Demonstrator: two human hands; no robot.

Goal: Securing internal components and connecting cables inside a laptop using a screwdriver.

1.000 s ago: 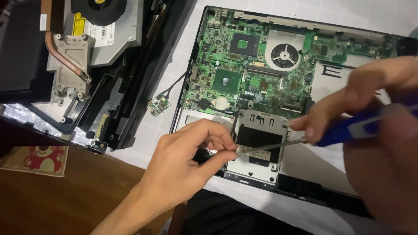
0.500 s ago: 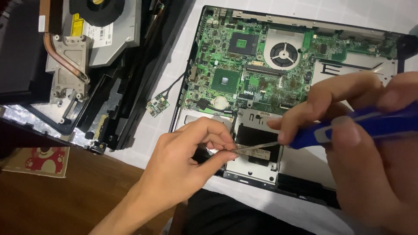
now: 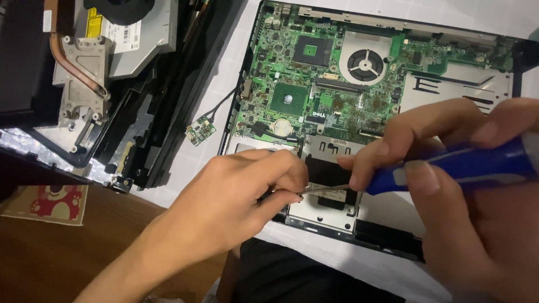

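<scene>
Your right hand [image 3: 449,168] is wrapped firmly around the blue screwdriver [image 3: 449,165], its metal shaft angled low over the opened laptop [image 3: 314,95]. Your left hand [image 3: 236,196] pinches the shaft near the tip, apparently to steady it; the tip itself is hidden, so whether it sits in a screw is unclear.

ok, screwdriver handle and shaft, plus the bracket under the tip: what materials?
Screwdriver handle: blue, smooth with a soft sheen, looks like moulded plastic. Shaft: thin, grey, glinting, likely bare steel. Bracket: flat, pale silver with stamped slots, probably sheet metal; the dark inset in it could be plastic or foil, hard to tell.
</scene>
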